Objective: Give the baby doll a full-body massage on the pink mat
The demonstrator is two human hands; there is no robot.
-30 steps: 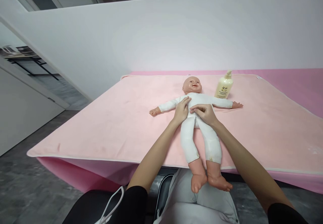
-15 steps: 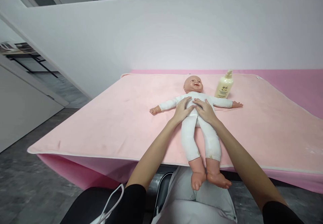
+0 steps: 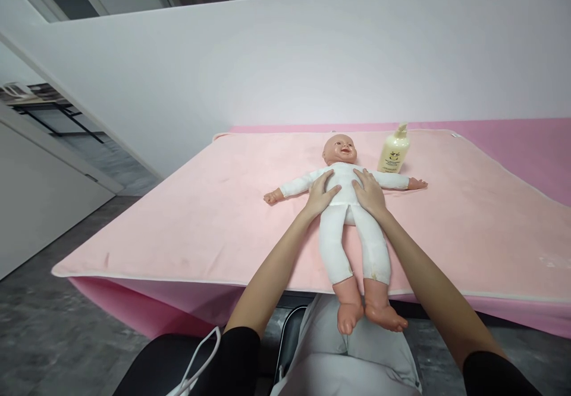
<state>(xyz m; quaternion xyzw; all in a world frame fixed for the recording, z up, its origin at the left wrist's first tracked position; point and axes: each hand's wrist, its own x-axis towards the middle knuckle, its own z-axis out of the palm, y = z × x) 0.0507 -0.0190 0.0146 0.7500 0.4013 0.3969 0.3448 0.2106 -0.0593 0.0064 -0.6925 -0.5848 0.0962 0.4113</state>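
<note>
White fabric torso point(image 3: 344, 176) sits between the two sets of fingers point(image 3: 324, 179): left hand point(image 3: 319, 196) resting on one side, right hand point(image 3: 371, 195) on the other, fingers loosely spread, not gripping anything. It belongs to a baby doll point(image 3: 347, 197) lying face-up, long axis running away from the person, head point(image 3: 339, 150) at the far end, feet point(image 3: 350, 317) poking past the near edge of the pink blanket point(image 3: 196, 217). Neither hand's obviously nearer. Pale yellow pump bottle point(image 3: 394, 152) is standing just behind the doll's arm point(image 3: 392, 180), right hand's side.

The left hand point(image 3: 320, 197) and right hand point(image 3: 371, 195) rest on opposite sides of the doll point(image 3: 345, 179); beyond the right hand, a pump bottle point(image 3: 394, 153) stands on pink blanket point(image 3: 200, 217).
</note>
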